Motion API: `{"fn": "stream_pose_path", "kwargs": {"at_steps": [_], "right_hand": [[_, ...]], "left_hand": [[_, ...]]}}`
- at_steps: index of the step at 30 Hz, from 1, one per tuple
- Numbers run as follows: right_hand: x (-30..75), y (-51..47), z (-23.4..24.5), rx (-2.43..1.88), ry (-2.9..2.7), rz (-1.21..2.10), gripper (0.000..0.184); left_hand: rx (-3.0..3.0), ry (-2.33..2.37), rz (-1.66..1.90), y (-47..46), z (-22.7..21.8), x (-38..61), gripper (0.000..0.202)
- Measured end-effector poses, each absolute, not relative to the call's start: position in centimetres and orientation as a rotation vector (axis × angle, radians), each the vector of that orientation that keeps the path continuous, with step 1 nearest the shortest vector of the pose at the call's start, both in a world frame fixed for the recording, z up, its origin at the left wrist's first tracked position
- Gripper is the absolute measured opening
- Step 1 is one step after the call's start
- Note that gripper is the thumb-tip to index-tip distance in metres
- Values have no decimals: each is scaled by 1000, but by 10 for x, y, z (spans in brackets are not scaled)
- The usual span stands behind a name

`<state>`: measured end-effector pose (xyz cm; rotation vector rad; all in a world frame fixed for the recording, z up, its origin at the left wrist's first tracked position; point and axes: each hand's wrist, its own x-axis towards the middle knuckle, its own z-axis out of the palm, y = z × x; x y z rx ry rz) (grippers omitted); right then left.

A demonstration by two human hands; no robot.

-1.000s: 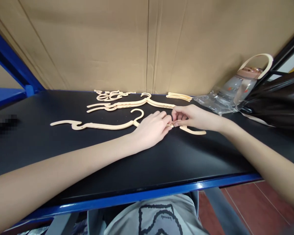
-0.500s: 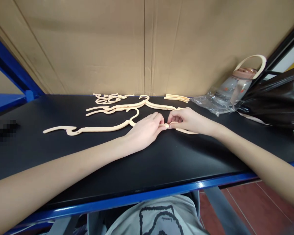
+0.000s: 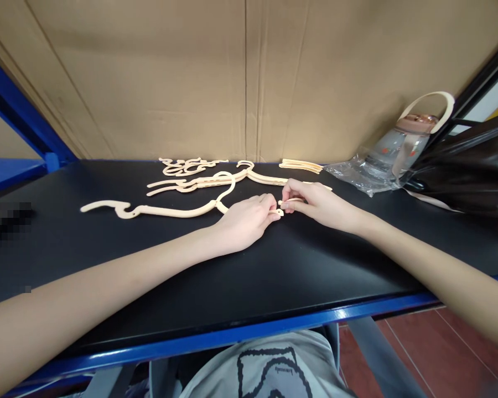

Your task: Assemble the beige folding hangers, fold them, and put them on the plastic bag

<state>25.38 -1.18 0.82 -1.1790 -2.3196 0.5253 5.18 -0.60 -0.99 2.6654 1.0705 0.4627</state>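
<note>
A cream plastic hanger (image 3: pixel 174 212) lies across the black tabletop, its hook pointing up and a curved end piece at its left. My left hand (image 3: pixel 249 221) is closed round its right arm, whose holed tip sticks out past the fingertips. Just to the right, my right hand (image 3: pixel 311 202) pinches a small cream hanger piece (image 3: pixel 294 200), mostly hidden by the fingers. A narrow gap separates that piece's end from the hanger tip. Behind both hands lies another group of cream hangers (image 3: pixel 219 179), with two curved ends at the left.
A tangle of cream curved parts (image 3: pixel 186 166) and a stack of cream strips (image 3: pixel 301 165) lie by the cardboard wall (image 3: pixel 170 83). At the right are a clear plastic bag (image 3: pixel 352 174), a water bottle (image 3: pixel 410 141) and a dark glossy bag (image 3: pixel 465 171). A blue edge (image 3: pixel 232 336) runs along the front.
The hanger in my left hand has tilted, its hook and left end rising slightly. The piece in my right hand has turned and come away from the hanger tip.
</note>
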Motion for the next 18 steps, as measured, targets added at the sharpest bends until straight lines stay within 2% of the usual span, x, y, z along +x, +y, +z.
{"fn": "stream_pose_path", "kwargs": {"at_steps": [4,11,18], "right_hand": [[256,-11,8,-1222,-2344,470,11],[253,-12,3,-1143,-2408,557,11],[256,-6,1,-1051,-2258,943,14]], "left_hand": [[2668,1045,440,-6,-9,49,22],[2702,1059,426,-9,-7,49,23],[2700,1130,406,-11,-5,51,23]]}}
